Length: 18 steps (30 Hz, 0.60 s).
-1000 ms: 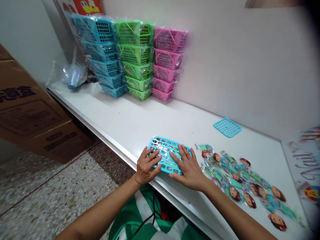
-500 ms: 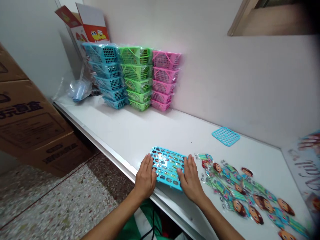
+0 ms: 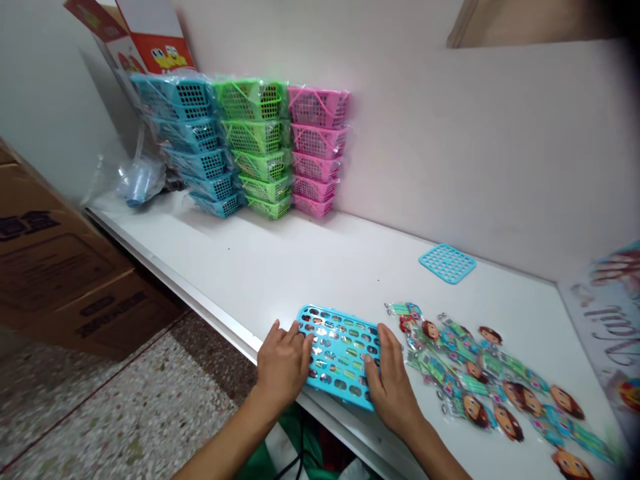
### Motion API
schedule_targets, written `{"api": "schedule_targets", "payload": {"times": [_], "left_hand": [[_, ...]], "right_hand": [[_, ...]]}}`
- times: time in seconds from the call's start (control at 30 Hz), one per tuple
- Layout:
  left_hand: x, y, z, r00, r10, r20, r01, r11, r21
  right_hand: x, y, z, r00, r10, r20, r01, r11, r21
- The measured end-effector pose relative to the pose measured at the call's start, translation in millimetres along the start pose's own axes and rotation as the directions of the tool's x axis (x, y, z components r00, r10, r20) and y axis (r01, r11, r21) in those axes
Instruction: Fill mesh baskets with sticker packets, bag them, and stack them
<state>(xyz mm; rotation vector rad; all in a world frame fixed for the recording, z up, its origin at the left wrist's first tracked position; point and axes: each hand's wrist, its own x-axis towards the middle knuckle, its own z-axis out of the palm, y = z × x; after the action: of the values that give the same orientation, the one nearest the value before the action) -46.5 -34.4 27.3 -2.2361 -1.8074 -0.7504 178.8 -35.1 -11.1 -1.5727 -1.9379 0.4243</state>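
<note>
A blue plastic basket with a slotted lid (image 3: 340, 350) sits at the table's front edge, with colourful items showing through the slots. My left hand (image 3: 284, 360) grips its left side, the thumb along the lid's edge. On the right side, my right hand (image 3: 393, 380) holds it with the thumb on top and the fingers along the outer edge. To the right lie several flat packets with cartoon figures (image 3: 475, 380). A loose blue grid panel (image 3: 447, 263) rests near the wall.
Wrapped blue baskets (image 3: 193, 143), green baskets (image 3: 257, 137) and pink baskets (image 3: 319, 143) stand stacked at the back. Behind them is an open red and white box (image 3: 155, 37). Clear plastic wrap (image 3: 140, 180) lies at the far left. Brown cartons (image 3: 65, 260) stand beside the white table (image 3: 300, 260).
The view has shifted slightly. The basket and both hands sit a little lower and nearer, and the fingers of my left hand are more bent.
</note>
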Motion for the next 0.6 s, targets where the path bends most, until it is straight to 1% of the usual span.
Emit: {"api": "schedule_targets", "payload": {"times": [0.07, 0.1, 0.17, 0.27, 0.3, 0.37, 0.43, 0.47, 0.53, 0.6], "left_hand": [[15.4, -0.5, -2.4, 0.999, 0.023, 0.043, -0.026, 0.997, 0.077], [20.9, -1.1, -1.4, 0.998, 0.024, 0.059, -0.029, 0.996, 0.081], [26.9, -2.8, 4.0, 0.997, 0.005, 0.071, -0.007, 0.999, 0.034], [26.8, -8.4, 15.6, 0.998, -0.05, 0.05, 0.055, 0.993, -0.109], [25.7, -10.8, 19.2, 0.995, -0.062, 0.075, 0.074, 0.982, -0.173], [23.1, -15.7, 24.8, 0.977, -0.067, 0.201, 0.129, 0.942, -0.309], [20.4, -19.4, 28.3, 0.935, -0.087, 0.343, 0.229, 0.888, -0.399], [19.1, -20.7, 29.5, 0.914, -0.111, 0.389, 0.282, 0.864, -0.417], [17.1, -22.6, 31.4, 0.89, -0.162, 0.426, 0.354, 0.835, -0.422], [16.5, -24.8, 32.9, 0.892, -0.168, 0.421, 0.359, 0.829, -0.43]], "right_hand": [[-0.4, -1.6, -0.3, 1.0, 0.002, 0.013, -0.002, 1.0, -0.025], [-0.5, -1.9, -0.6, 1.0, 0.001, 0.017, -0.001, 0.999, -0.039], [-0.7, -2.0, -1.5, 1.0, 0.002, 0.023, 0.0, 0.998, -0.065], [-0.4, -3.5, -4.0, 0.999, 0.01, 0.03, -0.008, 0.997, -0.08], [0.0, -4.6, -4.7, 0.999, 0.021, 0.034, -0.018, 0.997, -0.076], [0.8, -7.0, -5.1, 0.997, 0.063, 0.037, -0.06, 0.995, -0.075], [1.4, -7.5, -2.9, 0.993, 0.109, 0.033, -0.106, 0.991, -0.087], [1.3, -6.1, -0.6, 0.992, 0.121, 0.025, -0.119, 0.988, -0.097], [0.4, 1.3, 5.7, 0.994, 0.113, -0.012, -0.113, 0.985, -0.127], [-1.9, 15.0, 12.4, 0.997, 0.061, -0.052, -0.069, 0.983, -0.168]]}}
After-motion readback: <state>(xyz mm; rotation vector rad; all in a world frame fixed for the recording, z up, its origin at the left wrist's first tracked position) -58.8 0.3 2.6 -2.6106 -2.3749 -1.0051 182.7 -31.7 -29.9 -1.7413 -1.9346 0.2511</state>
